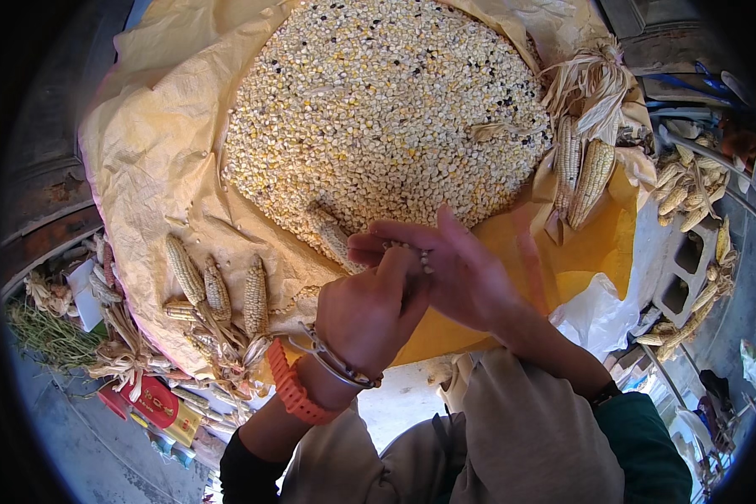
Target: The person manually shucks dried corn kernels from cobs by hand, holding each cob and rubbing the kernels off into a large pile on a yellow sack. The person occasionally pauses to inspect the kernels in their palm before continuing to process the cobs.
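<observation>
My left hand [368, 309], with an orange wristband and thin bangles at the wrist, is pressed against my right hand. Its fingers are curled and their tips are hidden. My right hand [469, 277] is stretched flat, palm turned toward the left hand, thumb raised. A few small pale pieces [426, 261], apparently corn kernels, sit at its palm and fingers. Just behind the hands a corn cob [331, 236] lies at the near edge of a large heap of loose corn kernels [384, 113], mostly pale with some yellow and dark ones. The heap rests on a yellow woven sheet [151, 145].
Several corn ears [255, 296] lie on the sheet at left. Two husked-back ears [579, 170] lie at right. A white plastic bag [595, 315] and a concrete block [685, 268] are on the right side. More ears [690, 183] hang or lie beyond. A red package [157, 406] is at lower left.
</observation>
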Demonstrator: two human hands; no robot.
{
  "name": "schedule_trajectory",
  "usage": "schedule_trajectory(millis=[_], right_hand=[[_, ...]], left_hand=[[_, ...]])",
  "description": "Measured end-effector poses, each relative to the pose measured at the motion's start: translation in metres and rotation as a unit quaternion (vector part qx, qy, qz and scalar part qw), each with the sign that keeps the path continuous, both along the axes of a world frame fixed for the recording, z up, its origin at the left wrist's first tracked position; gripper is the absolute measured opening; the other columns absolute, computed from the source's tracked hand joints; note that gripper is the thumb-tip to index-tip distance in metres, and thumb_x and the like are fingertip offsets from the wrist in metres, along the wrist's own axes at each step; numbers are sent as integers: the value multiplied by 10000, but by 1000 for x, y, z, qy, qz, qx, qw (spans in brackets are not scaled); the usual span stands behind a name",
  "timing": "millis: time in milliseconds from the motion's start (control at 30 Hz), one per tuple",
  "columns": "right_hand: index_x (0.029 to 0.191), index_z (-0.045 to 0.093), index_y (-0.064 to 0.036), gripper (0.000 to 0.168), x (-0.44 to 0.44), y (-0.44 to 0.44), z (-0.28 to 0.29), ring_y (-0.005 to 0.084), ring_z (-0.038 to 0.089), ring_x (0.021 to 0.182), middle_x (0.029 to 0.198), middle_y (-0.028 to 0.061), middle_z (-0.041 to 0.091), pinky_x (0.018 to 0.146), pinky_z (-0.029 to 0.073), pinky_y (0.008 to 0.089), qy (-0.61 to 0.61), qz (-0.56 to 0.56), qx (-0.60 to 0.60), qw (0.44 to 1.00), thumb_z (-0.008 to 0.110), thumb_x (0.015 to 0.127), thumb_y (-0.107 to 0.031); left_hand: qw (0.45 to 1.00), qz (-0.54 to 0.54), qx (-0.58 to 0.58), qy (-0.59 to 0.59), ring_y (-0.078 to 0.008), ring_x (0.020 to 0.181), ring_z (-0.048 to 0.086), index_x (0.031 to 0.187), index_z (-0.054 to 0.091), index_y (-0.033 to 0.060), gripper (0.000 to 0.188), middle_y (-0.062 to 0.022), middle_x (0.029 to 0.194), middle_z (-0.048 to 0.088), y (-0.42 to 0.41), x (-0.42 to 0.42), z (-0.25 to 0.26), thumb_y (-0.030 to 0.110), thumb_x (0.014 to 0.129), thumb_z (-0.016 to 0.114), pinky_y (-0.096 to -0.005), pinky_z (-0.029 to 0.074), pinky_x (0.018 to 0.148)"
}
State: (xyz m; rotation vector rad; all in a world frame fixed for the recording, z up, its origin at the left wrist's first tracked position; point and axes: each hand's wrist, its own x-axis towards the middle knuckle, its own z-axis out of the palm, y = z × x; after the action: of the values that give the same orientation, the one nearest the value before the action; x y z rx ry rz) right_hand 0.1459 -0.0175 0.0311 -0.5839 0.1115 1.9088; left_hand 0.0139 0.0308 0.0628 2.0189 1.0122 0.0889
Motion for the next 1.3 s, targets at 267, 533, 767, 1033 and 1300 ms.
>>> schedule_trajectory(millis=[267, 533, 767, 1033, 1300], right_hand=[[1212, 443, -8, 575, 0, 0, 0, 258, 421, 1174, 1235, 156, 467, 999, 324, 380, -7, 0, 6, 1000, 254, 930, -471], [1262, 384, 21, 675, 1, 2, 1, 279, 356, 1227, 1282, 168, 418, 1045, 240, 401, 1, 9, 8, 1000, 181, 914, -521], [1265, 373, 28, 662, 4, 4, 7, 286, 373, 1215, 1275, 180, 424, 1046, 247, 404, 14, -1, -47, 999, 182, 921, -505], [1261, 375, 28, 665, 6, 6, 11, 277, 396, 1197, 1275, 180, 426, 1043, 257, 401, 13, -1, -57, 998, 188, 919, -510], [1256, 386, 26, 677, 2, 1, -1, 274, 378, 1210, 1264, 172, 437, 1040, 248, 398, 25, -11, 0, 1000, 180, 915, -521]], left_hand=[[999, -15, 41, 24, -212, 473, 574, 835, 524, 104, 145, -33, 546, 564, 0, 2, 2, 150, 755, 635, -324, 424, 421], [999, 10, 30, -27, -180, 472, 576, 829, 537, 94, 164, -33, 553, 570, -2, 2, 2, 107, 723, 661, -288, 423, 416], [987, 131, -27, -93, -109, 462, 566, 830, 557, 85, 160, -27, 552, 571, 27, -13, 17, 83, 722, 676, -248, 431, 422], [978, 197, 50, -40, -97, 420, 511, 840, 572, 58, 102, -47, 508, 541, 48, -24, 10, 92, 775, 643, -236, 375, 396], [994, -12, 87, -66, -160, 485, 587, 866, 588, 86, 141, -46, 584, 587, 10, 3, 8, 107, 746, 657, -267, 441, 433]])
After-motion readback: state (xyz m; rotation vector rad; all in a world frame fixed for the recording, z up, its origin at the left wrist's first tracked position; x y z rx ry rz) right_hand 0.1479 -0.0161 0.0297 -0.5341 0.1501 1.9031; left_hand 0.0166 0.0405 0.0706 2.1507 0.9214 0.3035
